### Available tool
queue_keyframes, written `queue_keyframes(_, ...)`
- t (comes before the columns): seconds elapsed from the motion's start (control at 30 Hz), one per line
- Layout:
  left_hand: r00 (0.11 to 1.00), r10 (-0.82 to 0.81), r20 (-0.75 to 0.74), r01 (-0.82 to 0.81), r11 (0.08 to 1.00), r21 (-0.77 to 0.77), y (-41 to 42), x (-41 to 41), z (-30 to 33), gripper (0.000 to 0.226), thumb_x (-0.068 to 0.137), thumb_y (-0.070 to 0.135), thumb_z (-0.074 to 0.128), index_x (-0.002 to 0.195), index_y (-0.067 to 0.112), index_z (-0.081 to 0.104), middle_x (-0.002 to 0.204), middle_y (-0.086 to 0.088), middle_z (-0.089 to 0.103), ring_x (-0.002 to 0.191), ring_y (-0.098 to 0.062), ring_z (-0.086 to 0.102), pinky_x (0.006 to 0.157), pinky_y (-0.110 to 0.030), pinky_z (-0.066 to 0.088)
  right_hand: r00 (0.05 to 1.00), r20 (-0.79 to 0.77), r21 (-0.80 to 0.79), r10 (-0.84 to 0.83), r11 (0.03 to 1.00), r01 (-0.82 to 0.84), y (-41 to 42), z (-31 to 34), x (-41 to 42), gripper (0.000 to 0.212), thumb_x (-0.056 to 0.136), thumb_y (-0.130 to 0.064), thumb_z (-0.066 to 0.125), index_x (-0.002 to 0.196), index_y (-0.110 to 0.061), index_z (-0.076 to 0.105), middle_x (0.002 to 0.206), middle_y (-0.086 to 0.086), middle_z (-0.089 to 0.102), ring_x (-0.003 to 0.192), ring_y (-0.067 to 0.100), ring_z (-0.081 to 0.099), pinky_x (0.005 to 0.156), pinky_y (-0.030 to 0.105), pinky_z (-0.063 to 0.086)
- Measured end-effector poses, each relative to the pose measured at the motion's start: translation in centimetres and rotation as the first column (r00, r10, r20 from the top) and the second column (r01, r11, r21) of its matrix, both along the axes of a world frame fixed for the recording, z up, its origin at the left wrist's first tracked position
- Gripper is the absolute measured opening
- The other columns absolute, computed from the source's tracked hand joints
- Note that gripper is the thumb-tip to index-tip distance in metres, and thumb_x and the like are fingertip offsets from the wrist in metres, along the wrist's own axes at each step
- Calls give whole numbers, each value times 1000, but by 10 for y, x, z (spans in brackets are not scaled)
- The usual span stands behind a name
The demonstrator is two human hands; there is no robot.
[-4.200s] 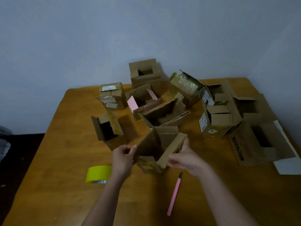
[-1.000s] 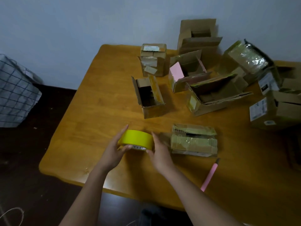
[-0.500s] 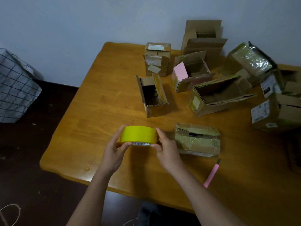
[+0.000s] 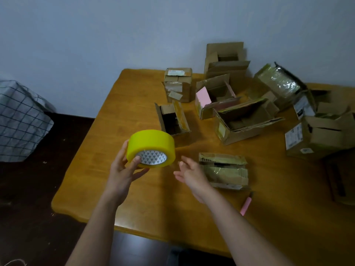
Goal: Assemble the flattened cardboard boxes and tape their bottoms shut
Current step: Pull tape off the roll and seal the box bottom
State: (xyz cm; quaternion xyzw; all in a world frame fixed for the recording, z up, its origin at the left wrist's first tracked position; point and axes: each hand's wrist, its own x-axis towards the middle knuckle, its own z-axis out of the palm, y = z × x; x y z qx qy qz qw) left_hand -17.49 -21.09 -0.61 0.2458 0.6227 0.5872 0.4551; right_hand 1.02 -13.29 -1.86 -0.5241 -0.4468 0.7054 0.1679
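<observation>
Now left hand [image 4: 123,169] grips yellow tape roll [image 4: 150,148] above wooden table [image 4: 134,104], thumb at core. Right hand [image 4: 189,174] empty, fingers loosely spread, beside folded box [image 4: 223,169]. Risk: tape end hard to find; one-handed grip lets roll slip; box flaps spring open untaped.

The tape roll [image 4: 151,144] is showing bright yellow, its core [image 4: 151,157] white with small grey triangles. The bench [image 4: 134,104] is glowing orange-brown. The boxes [image 4: 247,123] are showing plain brown cardboard; one box [image 4: 213,96] is showing a pink flap [image 4: 203,96]. The knife [image 4: 245,205] is showing pink. The cloth [image 4: 21,121] is showing pale grey with a dark grid. The wall [image 4: 96,35] is looking bluish grey.
</observation>
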Motion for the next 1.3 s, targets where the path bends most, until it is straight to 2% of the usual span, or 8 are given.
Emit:
queue_keyframes(0.1,999,-32,19,31,998,48,9,8,17,76,79,32,69,148,30,36,131,-10,55,111,-30,63,80,-43,59,956,-227,-392,-188,916,87,3,12,0,54,104,-33,37,149,-6,26,147,17,41,124,31,52,99,39,48)
queue_keyframes(0.23,995,-86,46,83,995,55,21,23,31,104,57,53,87,145,24,40,128,-14,58,102,-32,67,79,-44,58,786,-369,-563,-496,792,236,12,35,12,28,102,-24,45,113,-3,59,113,18,63,104,27,60,88,36,51)
queue_keyframes(0.4,990,-136,27,133,989,68,33,45,37,76,79,29,71,147,31,37,132,-10,55,116,-34,60,82,-45,58,891,-163,-87,-423,906,414,25,46,50,11,95,-9,57,97,-10,68,82,4,64,72,12,55,65,21,48)
queue_keyframes(0.57,971,-201,-129,207,978,32,45,67,30,64,86,5,63,138,36,42,138,-2,46,118,-26,56,85,-40,57,831,66,234,-552,818,525,41,40,122,10,92,-20,64,84,-16,69,77,1,67,71,12,60,67,25,52)
queue_keyframes(0.7,955,-248,-165,250,968,-7,54,85,19,59,89,9,62,132,43,42,133,6,46,115,-22,55,80,-34,57,829,84,276,-553,812,514,34,24,148,11,89,-19,67,80,-15,70,70,1,67,63,9,59,53,14,48)
queue_keyframes(0.87,759,-360,-543,343,929,-135,64,91,6,61,86,29,68,137,48,41,136,3,40,120,-28,48,89,-49,53,787,133,323,-602,777,540,32,3,165,5,88,-18,69,92,-19,72,77,-2,71,69,10,65,55,16,49)
queue_keyframes(1.0,644,-355,-677,336,927,-167,73,106,2,62,88,11,66,140,31,38,128,-2,40,114,-17,42,80,-24,43,778,164,306,-607,781,545,34,-13,169,11,88,-19,69,98,-16,72,80,-2,71,72,11,66,56,16,47)
queue_keyframes(1.3,602,-378,-704,315,922,-226,69,112,-7,64,88,12,67,140,32,36,120,-4,42,106,-17,42,72,-11,38,800,224,222,-556,829,514,39,-53,167,15,91,-22,66,98,-11,74,79,1,71,71,13,65,61,24,51)
